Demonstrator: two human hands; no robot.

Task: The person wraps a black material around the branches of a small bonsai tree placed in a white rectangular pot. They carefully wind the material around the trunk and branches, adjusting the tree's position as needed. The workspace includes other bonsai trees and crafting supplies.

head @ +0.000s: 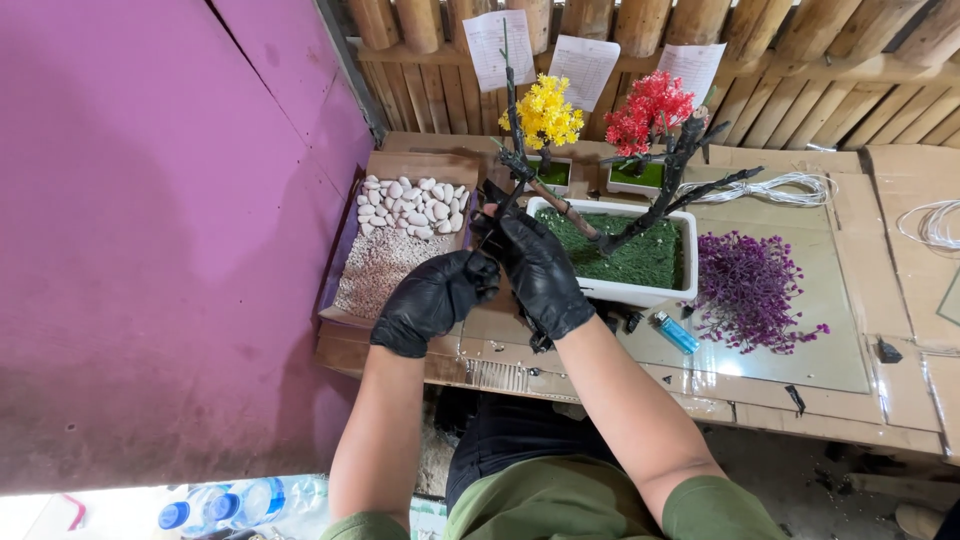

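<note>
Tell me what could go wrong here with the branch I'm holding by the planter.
The right hand and left hand grip a dark branch beside the white planter. Its long tip stands close to the yellow tree, so a swing could knock that small pot over. A tug might also loosen the bare trunk in the moss. The lighter lies near the purple sprigs, which may burn.

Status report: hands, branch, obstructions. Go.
Left hand and right hand, black-gloved, both shut on bare dark branch. White planter beyond. Nothing blocking.
</note>
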